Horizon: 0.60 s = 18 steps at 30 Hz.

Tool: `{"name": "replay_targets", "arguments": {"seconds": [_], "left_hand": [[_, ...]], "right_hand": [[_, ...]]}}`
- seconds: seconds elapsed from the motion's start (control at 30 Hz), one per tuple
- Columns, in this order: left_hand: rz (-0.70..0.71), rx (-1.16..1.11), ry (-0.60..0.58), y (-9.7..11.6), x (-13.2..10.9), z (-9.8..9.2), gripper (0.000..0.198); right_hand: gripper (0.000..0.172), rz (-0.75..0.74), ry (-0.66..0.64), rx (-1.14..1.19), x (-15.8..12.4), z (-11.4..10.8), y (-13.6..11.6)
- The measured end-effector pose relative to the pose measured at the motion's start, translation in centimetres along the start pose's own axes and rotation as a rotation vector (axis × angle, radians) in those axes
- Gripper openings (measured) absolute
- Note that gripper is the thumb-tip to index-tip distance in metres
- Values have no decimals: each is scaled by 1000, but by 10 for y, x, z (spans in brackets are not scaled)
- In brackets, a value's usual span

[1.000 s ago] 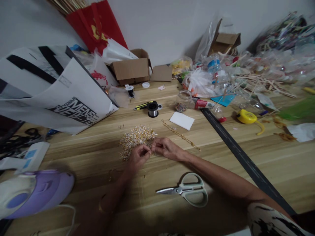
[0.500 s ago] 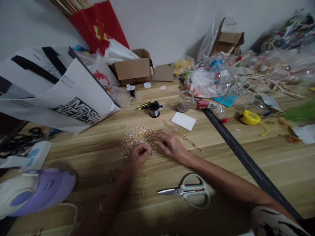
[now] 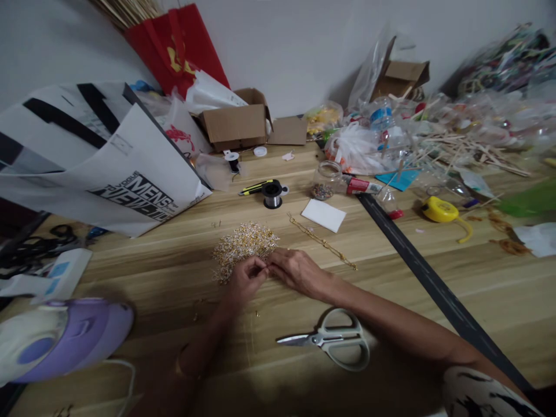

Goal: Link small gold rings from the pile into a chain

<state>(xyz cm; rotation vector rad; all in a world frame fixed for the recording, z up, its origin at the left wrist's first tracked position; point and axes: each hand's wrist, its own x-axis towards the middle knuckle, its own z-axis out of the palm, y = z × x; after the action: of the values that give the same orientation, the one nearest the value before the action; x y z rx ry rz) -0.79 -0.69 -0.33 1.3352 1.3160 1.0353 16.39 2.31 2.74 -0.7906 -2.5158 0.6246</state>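
Note:
My left hand (image 3: 247,280) is closed in a pinch at the near edge of a heap of small gold and silver beaded pieces (image 3: 241,246). From the right, my right hand (image 3: 304,272) meets it, fingers bent and pressed together, the fingertips of both hands almost touching. Whatever lies between the fingers is too small to make out. A gold chain (image 3: 324,241) is stretched on the table just beyond my right hand. Nearer to me, scissors (image 3: 334,340) with pale green handles lie with blades pointing left.
Behind the heap stand a wire spool (image 3: 272,197) and a yellow-black cutter knife (image 3: 253,187). A folded white paper (image 3: 324,215), bead jar (image 3: 325,184) and yellow tape measure (image 3: 441,209) lie rightward. A white bag (image 3: 130,174) and purple appliance (image 3: 91,333) occupy the left.
My right hand has drawn back from the heap towards me and closed its fingers near the left hand's fingertips. The left hand has shifted only slightly.

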Motion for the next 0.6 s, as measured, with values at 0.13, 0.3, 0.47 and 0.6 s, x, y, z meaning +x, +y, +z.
{"name": "replay_targets", "arguments": {"seconds": [0.13, 0.3, 0.47, 0.6], "left_hand": [[49, 79, -5, 0, -2, 2, 8], [200, 358, 10, 2, -5, 5, 5], [179, 371, -46, -3, -5, 6, 4], [38, 176, -96, -9, -3, 5, 5]], "right_hand": [[16, 40, -10, -3, 1, -1, 0], [23, 11, -57, -88, 1, -2, -1], [24, -52, -139, -242, 2, -4, 1], [23, -112, -147, -326, 1, -4, 3]]}}
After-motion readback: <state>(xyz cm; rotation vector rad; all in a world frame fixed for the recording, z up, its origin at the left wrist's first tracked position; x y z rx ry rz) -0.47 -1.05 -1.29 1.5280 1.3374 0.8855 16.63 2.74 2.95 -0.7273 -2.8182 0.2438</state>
